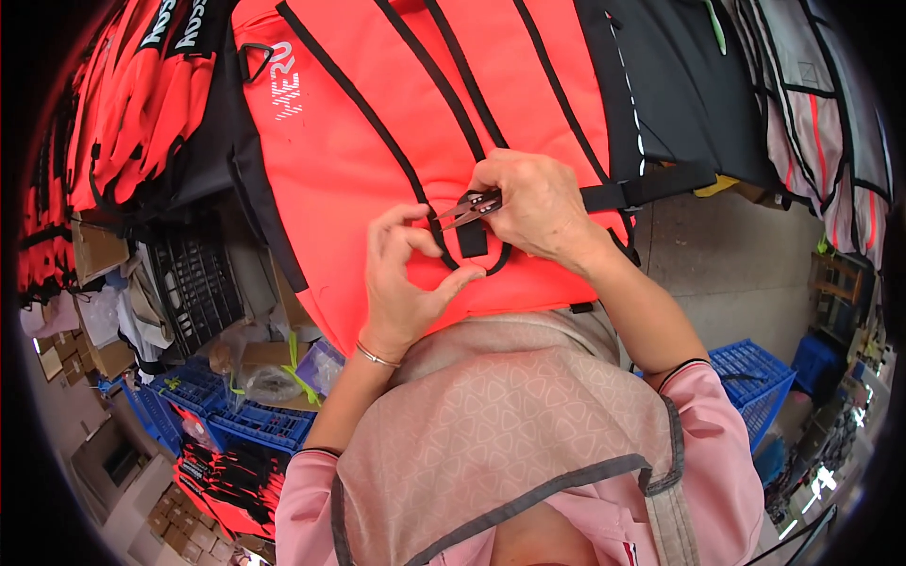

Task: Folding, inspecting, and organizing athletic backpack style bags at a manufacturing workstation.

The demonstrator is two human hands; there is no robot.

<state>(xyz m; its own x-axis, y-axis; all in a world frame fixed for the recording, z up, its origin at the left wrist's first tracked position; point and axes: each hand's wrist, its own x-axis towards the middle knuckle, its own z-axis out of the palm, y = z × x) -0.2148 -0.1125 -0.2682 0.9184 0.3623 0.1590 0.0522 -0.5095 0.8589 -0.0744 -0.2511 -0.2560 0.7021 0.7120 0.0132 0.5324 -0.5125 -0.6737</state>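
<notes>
A large red bag (349, 160) with black straps and black side panels lies in front of me, its near edge against my apron. My right hand (538, 208) is closed around small thread snips (479, 204), whose pointed blades face left over the bag's black trim. Close to the blade tips is my left hand (406, 269), its thumb and fingers apart around the curved black edging. Just below the snips sits a short black webbing tab (473, 240). Whether a loose thread lies between the blades is too small to tell.
Stacked red pieces (151, 104) lie at the far left, grey pieces (821, 132) hang at the far right. A black strap (661, 184) extends right from the bag. Blue crates (260, 420) stand low on the left, another blue crate (750, 377) on the right.
</notes>
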